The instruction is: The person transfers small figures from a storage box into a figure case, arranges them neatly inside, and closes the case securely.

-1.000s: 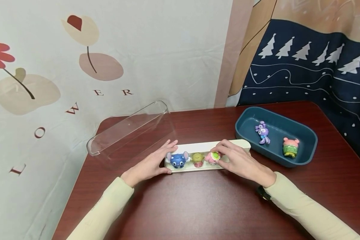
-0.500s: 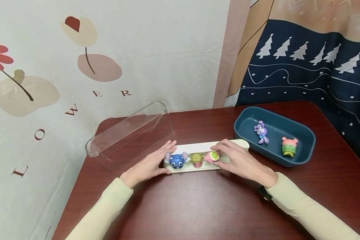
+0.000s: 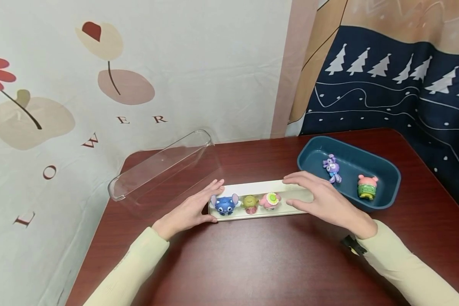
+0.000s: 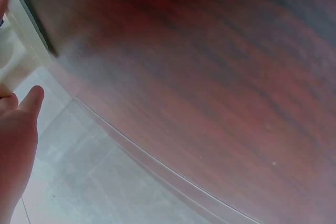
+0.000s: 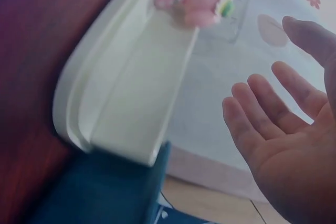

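A long white tray (image 3: 250,187) lies on the table with three small toy figures in a row. At its left end is a blue big-eared figure (image 3: 225,205). A yellow-green figure (image 3: 250,203) stands in the middle, and a pink figure (image 3: 269,200) with a green and white top sits to its right. My left hand (image 3: 187,212) holds the tray's left end, thumb at the front edge and fingers at the back. Over the tray's bare right part, my right hand (image 3: 325,202) is spread, holding nothing; its palm shows in the right wrist view.
A dark teal bin (image 3: 310,159) stands at the right, partly behind my right hand. It holds a purple figure (image 3: 332,168) and a pink and green figure (image 3: 367,187). A clear plastic cover (image 3: 160,168) lies at the back left, against the cloth backdrop (image 3: 214,85).
My right hand has let go of the pink figure and moved right, its fingers opening. The pink figure stays in the tray. My left hand has kept its place.
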The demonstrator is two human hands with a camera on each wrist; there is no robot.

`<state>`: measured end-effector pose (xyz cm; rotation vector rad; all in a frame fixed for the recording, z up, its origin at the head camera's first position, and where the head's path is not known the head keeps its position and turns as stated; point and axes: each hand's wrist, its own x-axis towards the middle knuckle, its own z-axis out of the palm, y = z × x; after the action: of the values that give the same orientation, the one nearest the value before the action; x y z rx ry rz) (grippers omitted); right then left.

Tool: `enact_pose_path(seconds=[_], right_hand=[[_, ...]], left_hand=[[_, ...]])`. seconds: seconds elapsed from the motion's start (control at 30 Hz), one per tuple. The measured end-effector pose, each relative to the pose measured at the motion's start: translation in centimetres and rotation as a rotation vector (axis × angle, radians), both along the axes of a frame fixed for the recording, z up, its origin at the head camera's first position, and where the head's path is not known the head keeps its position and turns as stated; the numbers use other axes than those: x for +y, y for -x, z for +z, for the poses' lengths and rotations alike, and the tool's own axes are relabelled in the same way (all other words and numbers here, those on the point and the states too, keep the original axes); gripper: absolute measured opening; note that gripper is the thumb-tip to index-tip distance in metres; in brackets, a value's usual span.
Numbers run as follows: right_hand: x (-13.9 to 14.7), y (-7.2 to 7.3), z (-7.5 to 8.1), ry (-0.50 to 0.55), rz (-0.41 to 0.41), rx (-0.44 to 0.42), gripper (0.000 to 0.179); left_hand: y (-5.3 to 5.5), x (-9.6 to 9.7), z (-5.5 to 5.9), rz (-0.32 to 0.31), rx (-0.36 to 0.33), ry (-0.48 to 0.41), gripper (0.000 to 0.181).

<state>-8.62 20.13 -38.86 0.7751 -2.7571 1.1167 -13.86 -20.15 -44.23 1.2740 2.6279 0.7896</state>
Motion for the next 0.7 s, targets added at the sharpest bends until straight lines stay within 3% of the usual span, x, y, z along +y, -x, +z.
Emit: enact_pose_path(seconds=[0.13, 0.3, 0.4, 0.7], right_hand=[[1.0, -0.3, 1.3, -0.005, -0.027, 0.001, 0.051], [2.6, -0.4, 2.9, -0.022, -0.071, 0.082, 0.052], [3.5, -0.5, 3.6, -0.024, -0.115, 0.086, 0.053], [5.5, -0.3, 4.5, -0.05, -0.177, 0.116, 0.055]], left_hand=[[-0.1, 0.0, 0.1, 0.008, -0.006, 0.01, 0.093], [-0.1, 0.0, 0.2, 0.012, -0.009, 0.01, 0.093], [-0.1, 0.0, 0.2, 0.012, -0.005, 0.007, 0.093], [-0.1, 0.1, 0.0, 0.01, -0.002, 0.003, 0.094]])
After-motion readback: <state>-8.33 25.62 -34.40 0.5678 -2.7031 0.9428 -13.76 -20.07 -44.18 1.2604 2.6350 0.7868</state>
